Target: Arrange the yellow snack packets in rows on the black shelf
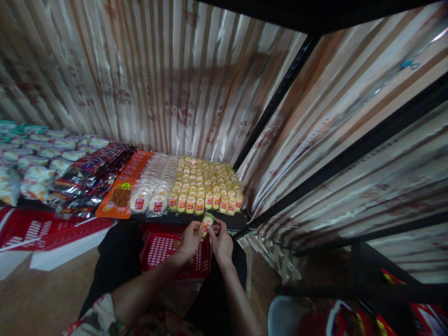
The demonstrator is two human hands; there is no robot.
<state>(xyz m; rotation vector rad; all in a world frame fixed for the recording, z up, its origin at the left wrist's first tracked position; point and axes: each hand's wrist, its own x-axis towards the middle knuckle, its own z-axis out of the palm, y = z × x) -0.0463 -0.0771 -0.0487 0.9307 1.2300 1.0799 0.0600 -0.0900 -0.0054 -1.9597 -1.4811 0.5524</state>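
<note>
Both my hands meet just below the front edge of a dark shelf (182, 218). My left hand (191, 239) and my right hand (221, 241) pinch one small yellow snack packet (206, 223) with a red label between their fingertips. Right above them, rows of the same yellow packets (205, 184) fill the shelf's right end. Under my hands a red plastic basket (164, 249) rests against my lap.
To the left of the yellow packets lie clear packs of white round cakes (154, 189), orange packs (122, 193), dark foil packs (93, 175) and white-green packs (35, 156). A striped foil wall (168, 79) backs the shelf. Black frame bars (276, 102) run at right. A red-white box (45, 233) sits at left.
</note>
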